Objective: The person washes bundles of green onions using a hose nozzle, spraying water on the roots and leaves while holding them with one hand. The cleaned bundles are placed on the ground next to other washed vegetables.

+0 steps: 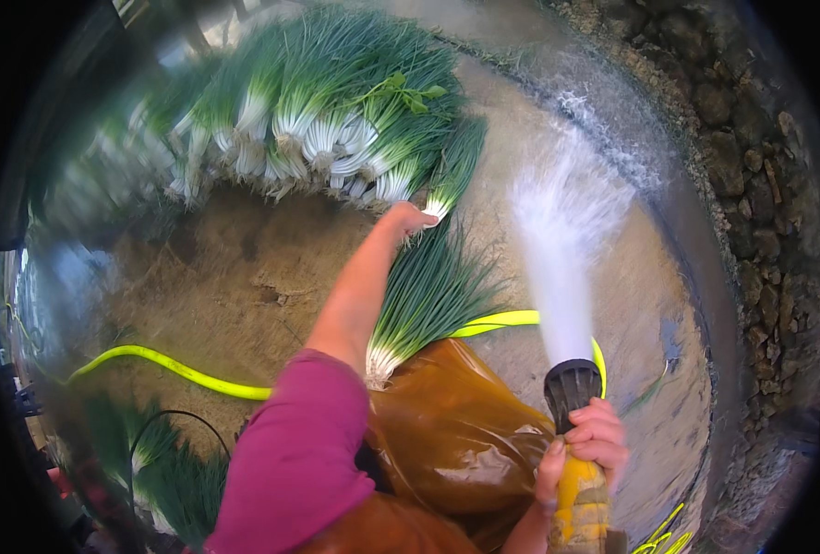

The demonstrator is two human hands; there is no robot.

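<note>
My left hand [410, 219], arm stretched forward, grips the white root end of a small spring onion bunch [457, 163]. This bunch lies at the right end of a large pile of spring onion bunches [320, 104], their white ends towards me and green tops away. Another spring onion bunch [427, 298] rests against my brown waterproof apron [458, 429], roots nearest me. In my right hand [593, 440] is a hose nozzle [573, 388] with a black head and worn yellow body. A wide white water jet [562, 249] shoots forward from it onto the ground.
A bright yellow hose [174, 367] crosses the wet, muddy floor [244, 298]. A rough stone wall [735, 187] borders the right side, with a water channel [673, 235] along its foot. More spring onions [181, 485] lie at the lower left beside a thin black cable [174, 413].
</note>
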